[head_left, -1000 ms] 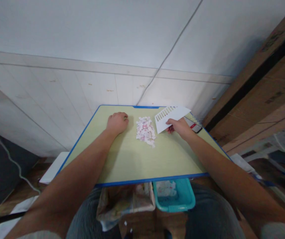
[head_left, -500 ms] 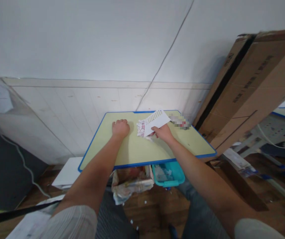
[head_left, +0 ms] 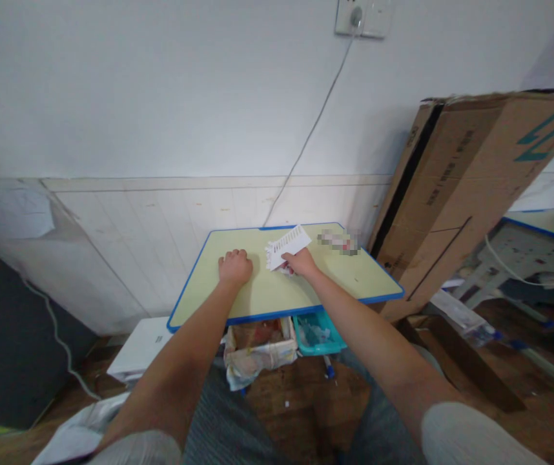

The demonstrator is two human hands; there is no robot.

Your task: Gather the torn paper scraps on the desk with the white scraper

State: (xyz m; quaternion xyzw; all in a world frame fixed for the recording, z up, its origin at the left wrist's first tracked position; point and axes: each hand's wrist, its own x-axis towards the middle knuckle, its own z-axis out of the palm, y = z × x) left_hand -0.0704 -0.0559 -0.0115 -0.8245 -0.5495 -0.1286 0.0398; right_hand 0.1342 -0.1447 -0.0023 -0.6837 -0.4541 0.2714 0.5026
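Note:
My right hand [head_left: 301, 261] pinches a white printed card [head_left: 290, 245], thumb on top, tilted over the middle of the table. Rows of small print run along the card's far edge, too small to read. Partly covered by the card and my fingers, some pale paper pieces [head_left: 268, 253] lie on the tabletop. To the left, my left hand [head_left: 235, 267] rests on the pale yellow table [head_left: 257, 294] with its fingers curled in; nothing shows in it. The table has a blue rim.
A pixelated item [head_left: 339, 241] lies at the table's right. Below the front edge are a lined bin [head_left: 260, 361] and a turquoise basket [head_left: 318, 349]. Tall cardboard boxes [head_left: 471, 174] lean at the right. A cable [head_left: 313, 129] runs down the wall from a socket [head_left: 363, 18].
The view has tilted upward, bringing the wall socket into sight. My right hand, still holding the card, has shifted slightly left over the paper pieces. My left hand stays on the table.

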